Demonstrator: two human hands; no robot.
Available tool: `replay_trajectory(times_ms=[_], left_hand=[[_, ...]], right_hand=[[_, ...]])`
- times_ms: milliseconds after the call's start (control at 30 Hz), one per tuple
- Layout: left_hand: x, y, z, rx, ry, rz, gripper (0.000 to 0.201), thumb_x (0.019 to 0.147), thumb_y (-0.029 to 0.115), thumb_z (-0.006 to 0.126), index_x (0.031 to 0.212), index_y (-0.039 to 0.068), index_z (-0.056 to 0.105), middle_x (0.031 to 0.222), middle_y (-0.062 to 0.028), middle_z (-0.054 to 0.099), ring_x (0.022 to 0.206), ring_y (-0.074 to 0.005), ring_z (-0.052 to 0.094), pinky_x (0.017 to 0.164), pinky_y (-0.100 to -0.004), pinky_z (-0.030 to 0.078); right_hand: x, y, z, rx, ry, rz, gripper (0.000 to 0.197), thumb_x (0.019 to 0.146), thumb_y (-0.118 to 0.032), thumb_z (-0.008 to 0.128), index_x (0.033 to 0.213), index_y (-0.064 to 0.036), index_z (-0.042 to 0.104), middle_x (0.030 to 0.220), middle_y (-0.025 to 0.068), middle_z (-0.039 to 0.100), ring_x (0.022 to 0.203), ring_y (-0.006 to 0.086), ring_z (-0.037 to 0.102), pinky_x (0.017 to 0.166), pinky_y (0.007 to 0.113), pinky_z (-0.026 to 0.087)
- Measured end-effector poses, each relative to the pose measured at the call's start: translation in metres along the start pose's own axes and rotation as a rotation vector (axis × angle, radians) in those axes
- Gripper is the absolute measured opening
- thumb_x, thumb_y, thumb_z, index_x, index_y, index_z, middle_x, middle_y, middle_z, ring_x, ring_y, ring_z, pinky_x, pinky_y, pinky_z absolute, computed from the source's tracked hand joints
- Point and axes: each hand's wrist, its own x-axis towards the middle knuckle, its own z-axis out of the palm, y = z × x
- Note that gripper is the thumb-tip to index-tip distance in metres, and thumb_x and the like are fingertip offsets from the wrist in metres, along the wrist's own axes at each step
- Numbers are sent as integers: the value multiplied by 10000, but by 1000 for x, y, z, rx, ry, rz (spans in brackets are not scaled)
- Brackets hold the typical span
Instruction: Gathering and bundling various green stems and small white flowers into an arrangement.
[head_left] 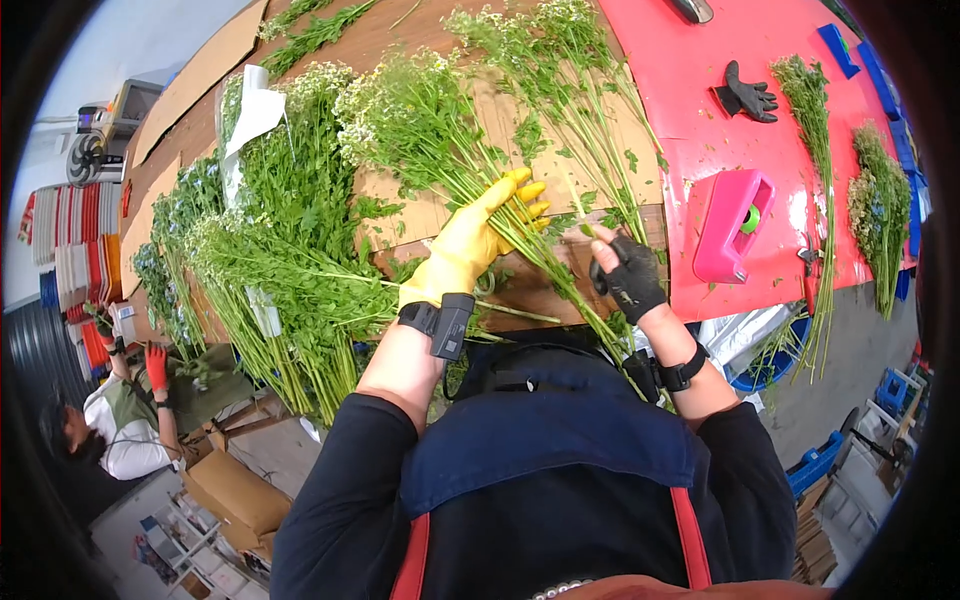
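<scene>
My left hand [475, 240], in a yellow rubber glove, is closed around a bunch of long green stems with small white flowers [430, 125]. The flower heads point to the far left, and the cut ends slant down toward my apron. To the right of the bunch, my right hand [630, 278], in a black glove with bare fingertips, is closed, thumb against fingers. A thin pale stem-like piece [576, 200] rises from its fingertips; its kind is hard to tell. Beyond the hands, another spread of white-flowered stems [590, 110] lies on cardboard [500, 105].
Piles of leafy flower stems [310, 180] cover the table's left. On the red tabletop [690, 130] at right lie a pink tape dispenser [718, 230], a black glove [746, 95], red-handled cutters [809, 280] and two bunches [815, 120]. Another person [135, 425] works at far left.
</scene>
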Motion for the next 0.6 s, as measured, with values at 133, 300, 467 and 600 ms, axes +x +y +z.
replay_trajectory(times_ms=[133,300,467,600], left_hand=[[2,-1,-2,-61,-2,0,563,1038,416,597,1461,56,504,1410,-155,585,1241,-344,598,1086,-551,483],[-5,-2,0,-108,9,29,596,1026,447,609,1447,37,511,1389,-163,584,1232,-335,597,1087,-539,485],[-1,-4,-6,6,54,34,579,1011,398,654,1451,46,519,1386,-174,561,1236,-333,588,1099,-530,483],[0,-9,-13,-62,101,20,566,1003,368,674,1451,55,527,1386,-167,549,1234,-352,574,1107,-544,470]], right_hand=[[-6,-14,-8,-238,-27,-309,281,1009,-179,623,1231,-31,712,934,179,724,839,292,709,787,388,548],[-15,4,8,-321,16,-415,230,976,-151,642,1145,-28,737,898,189,727,804,349,714,740,427,557],[-18,18,-4,-158,-161,-104,318,992,-186,617,1265,-33,672,986,177,672,983,332,666,846,419,516],[-14,-8,-27,75,-65,244,318,1029,-208,587,1280,-34,678,872,105,705,759,142,671,715,334,524]])
